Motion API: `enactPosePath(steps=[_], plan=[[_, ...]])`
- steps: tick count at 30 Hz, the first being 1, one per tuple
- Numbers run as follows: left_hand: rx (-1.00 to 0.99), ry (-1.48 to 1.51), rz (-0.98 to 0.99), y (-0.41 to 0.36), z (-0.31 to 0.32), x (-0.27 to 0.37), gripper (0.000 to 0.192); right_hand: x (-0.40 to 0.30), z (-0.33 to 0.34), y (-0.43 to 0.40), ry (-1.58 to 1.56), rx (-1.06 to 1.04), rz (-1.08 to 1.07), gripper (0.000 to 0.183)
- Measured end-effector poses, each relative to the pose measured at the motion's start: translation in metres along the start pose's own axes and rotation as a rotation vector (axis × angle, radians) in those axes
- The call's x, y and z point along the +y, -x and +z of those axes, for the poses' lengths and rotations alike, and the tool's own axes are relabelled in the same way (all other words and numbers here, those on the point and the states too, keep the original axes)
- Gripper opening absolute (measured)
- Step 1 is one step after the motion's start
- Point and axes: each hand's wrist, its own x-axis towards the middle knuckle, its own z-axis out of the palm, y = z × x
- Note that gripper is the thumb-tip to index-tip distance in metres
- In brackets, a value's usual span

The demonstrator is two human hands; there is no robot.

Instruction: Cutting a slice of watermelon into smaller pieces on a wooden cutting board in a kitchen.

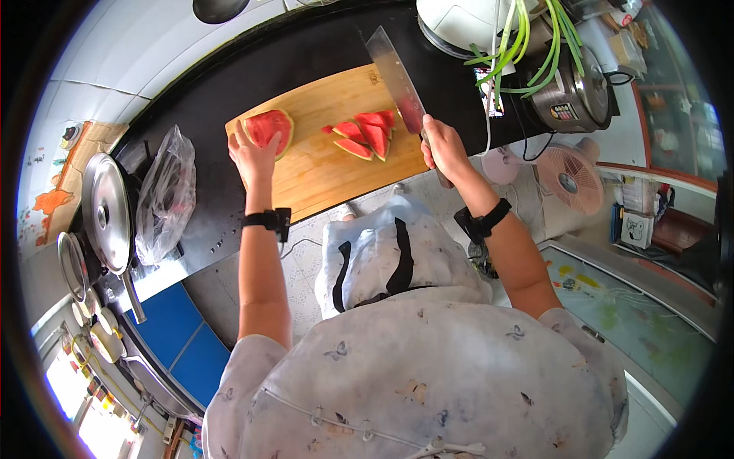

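Note:
On a wooden cutting board [321, 178] lies a large cut piece of watermelon [267, 125] with its red flesh facing up. My left hand [252, 158] spans its near side, thumb on the flesh and fingers at the left edge. Several small watermelon wedges [370, 133] are grouped on the right half of the board. My right hand [446, 148] grips the handle of a cleaver [397, 77]. Its broad blade is raised past the board's right end, tip pointing away from me, with a reddish patch near the handle.
A crumpled clear plastic bag [168, 195] and a lidded pan [107, 215] stand left on the dark countertop [212, 195]. At the right are green onions [553, 46], a phone [489, 94], a white cable [489, 123] and a metal cooker [573, 94]. A pink fan [567, 175] stands beyond the counter's edge.

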Motion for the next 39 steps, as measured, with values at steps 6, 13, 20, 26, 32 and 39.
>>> enactPosePath(steps=[6,13,20,26,32,39], plan=[[-0.326,0.388,0.379,0.059,0.001,0.043,0.046,0.009,0.000,-0.002,0.013,-0.019,-0.010,0.048],[-0.497,0.433,0.325,0.075,0.027,0.077,0.046,0.005,0.005,-0.001,0.006,-0.020,0.011,0.048],[-0.627,0.345,0.199,0.099,0.032,0.073,0.045,0.011,0.003,0.002,0.032,-0.030,0.013,0.049],[-0.453,0.346,0.348,0.117,0.019,0.082,0.039,0.015,0.000,0.000,0.031,-0.029,0.029,0.049],[-0.444,0.439,0.245,0.120,0.022,0.074,0.034,0.014,0.000,-0.002,0.030,-0.036,0.037,0.048],[-0.250,0.583,-0.154,0.114,0.019,0.033,0.020,0.019,-0.001,-0.005,-0.013,-0.027,0.062,0.046]])
